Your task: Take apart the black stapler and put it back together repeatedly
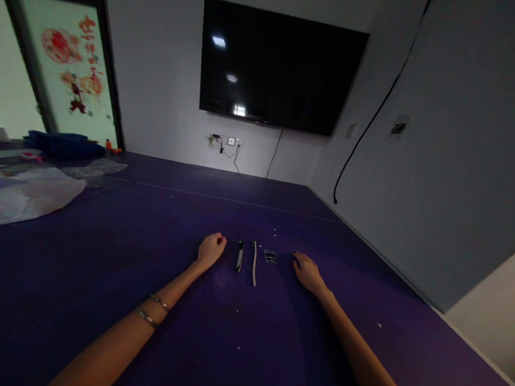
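My left hand (212, 250) rests on the dark purple surface (176, 340), its fingers curled closed. Something small and dark red shows at the fingertips; I cannot tell whether it is a held thing or a nail. Just right of this hand lies a slim black tool with a pale, silvery body (239, 256). Beside it is a thin, slightly bent beige strip or tube (254, 264). A small clear packet with dark contents (270, 256) lies further right. My right hand (307, 272) lies palm down with fingers stretched out, apart from the packet and touching only the surface.
Small white specks dot the surface. Crumpled clear plastic (94, 170), white sheeting (32, 195) and a dark blue cloth heap (64, 145) lie at far left. A television (279, 68) hangs on the back wall above sockets (231, 141). A black cable (370, 121) hangs along the right wall.
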`<state>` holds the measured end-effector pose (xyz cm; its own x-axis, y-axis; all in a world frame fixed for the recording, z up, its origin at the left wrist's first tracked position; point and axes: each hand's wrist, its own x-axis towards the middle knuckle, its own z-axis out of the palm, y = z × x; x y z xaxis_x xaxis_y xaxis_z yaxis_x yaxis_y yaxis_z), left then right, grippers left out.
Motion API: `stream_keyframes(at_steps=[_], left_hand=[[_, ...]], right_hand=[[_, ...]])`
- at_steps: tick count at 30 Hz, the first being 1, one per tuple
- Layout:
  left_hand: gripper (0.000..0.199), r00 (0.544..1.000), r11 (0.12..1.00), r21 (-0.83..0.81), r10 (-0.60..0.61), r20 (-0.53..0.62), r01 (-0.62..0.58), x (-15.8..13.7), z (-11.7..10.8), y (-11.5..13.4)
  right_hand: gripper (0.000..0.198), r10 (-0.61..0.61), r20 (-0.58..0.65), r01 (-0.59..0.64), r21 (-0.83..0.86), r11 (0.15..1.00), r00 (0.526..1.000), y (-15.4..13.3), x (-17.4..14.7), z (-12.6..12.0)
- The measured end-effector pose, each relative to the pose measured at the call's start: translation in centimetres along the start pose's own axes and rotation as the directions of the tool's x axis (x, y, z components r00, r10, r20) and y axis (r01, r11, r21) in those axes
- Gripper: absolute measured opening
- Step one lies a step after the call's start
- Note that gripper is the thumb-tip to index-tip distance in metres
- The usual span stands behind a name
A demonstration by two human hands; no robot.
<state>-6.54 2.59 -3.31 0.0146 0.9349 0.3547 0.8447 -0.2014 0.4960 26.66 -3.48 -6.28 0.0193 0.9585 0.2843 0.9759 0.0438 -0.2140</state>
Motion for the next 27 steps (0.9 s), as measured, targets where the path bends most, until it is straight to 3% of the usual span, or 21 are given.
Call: stream_keyframes(at_steps=[6,10,16,27], left_hand=[[0.020,0.981,0.973,0.155,0.183,-0.059,-0.172,-0.2,0.8,-0.3],[0.036,0.987,0.951,0.264,0.163,0.006,-0.159,-0.5,1.6,-0.6],[0.040,0.985,0.949,0.274,0.127,0.113,-0.154,-0.4,1.9,-0.8],[0.038,0.984,0.943,0.286,0.146,0.099,-0.169,-0.2,2.0,-0.7]], right_hand=[[0.042,0.011,-0.021,-0.012,-0.020,1.000,1.000,-0.5,-0.3,0.0],[0.042,0.012,-0.030,-0.012,-0.017,1.000,0.999,-0.4,-0.4,0.0],[0.042,0.010,-0.028,-0.010,-0.012,1.000,1.000,-0.5,-0.5,0.1],[0.043,0.008,-0.027,-0.009,-0.030,1.000,1.000,-0.4,-0.3,0.0]])
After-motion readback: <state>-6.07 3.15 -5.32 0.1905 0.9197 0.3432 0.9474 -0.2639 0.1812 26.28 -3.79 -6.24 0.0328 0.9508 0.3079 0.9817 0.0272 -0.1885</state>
